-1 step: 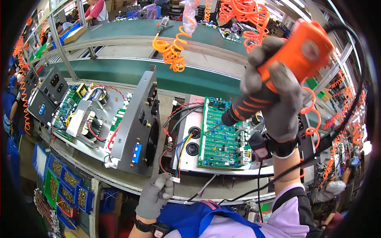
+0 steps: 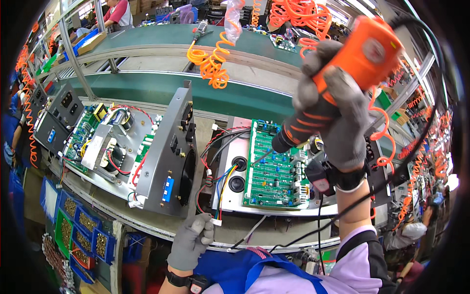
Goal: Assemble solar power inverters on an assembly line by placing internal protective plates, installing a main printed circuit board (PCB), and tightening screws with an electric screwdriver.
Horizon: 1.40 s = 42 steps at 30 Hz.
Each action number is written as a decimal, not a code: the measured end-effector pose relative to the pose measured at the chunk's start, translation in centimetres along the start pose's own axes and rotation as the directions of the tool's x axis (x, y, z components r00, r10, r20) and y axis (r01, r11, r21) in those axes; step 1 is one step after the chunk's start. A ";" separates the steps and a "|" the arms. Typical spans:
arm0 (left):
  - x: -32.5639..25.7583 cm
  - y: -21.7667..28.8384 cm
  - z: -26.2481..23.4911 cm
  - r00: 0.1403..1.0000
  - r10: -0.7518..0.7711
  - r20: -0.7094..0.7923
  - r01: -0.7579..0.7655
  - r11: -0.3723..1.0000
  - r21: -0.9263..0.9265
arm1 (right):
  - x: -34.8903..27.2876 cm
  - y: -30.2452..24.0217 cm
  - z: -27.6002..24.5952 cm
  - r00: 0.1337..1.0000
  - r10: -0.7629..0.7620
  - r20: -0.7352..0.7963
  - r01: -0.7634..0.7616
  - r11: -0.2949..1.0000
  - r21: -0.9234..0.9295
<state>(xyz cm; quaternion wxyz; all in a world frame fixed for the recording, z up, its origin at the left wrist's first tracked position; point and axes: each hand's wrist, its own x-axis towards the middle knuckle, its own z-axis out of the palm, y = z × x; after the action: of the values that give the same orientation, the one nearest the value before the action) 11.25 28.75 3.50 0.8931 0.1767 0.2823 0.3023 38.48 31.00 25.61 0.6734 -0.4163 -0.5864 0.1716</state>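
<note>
I hold right hand [image 2: 338, 112] clenched around driver [image 2: 338, 78], bit over green board [image 2: 274, 166] on desk [image 2: 245, 230]. Left hand [image 2: 192, 240] pinches wire plug [image 2: 215, 221]. Advice: keep bit vertical, wires clear of screw.

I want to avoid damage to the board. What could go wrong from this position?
1. The right hand holds the orange power screwdriver tilted over the green circuit board; its tip could slip and scratch components.
2. The left hand holds the coloured wire bundle near its white connector; pulling might strain it.
3. The screwdriver's black cable hangs over the unit and may snag.
</note>
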 end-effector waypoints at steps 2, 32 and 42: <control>0.2 -0.2 0.6 0.999 0.046 -0.029 -0.041 0.988 0.148 | 1.5 0.7 0.0 0.999 -0.007 0.047 0.007 1.000 -0.012; 0.0 -0.4 8.0 0.989 -0.041 0.140 0.070 0.976 -0.206 | -6.2 -9.4 -2.4 0.894 -0.439 0.088 0.250 0.653 0.715; 0.5 -1.2 9.0 0.979 -0.088 0.183 0.144 0.935 -0.325 | -9.2 -9.2 -3.1 0.890 -0.434 -0.138 0.408 0.624 0.666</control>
<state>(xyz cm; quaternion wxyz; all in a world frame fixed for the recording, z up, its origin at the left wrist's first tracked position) 17.57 26.87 9.78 0.9467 0.0288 0.1615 0.2771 36.67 17.80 26.75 0.7881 0.0108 -0.5752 0.2190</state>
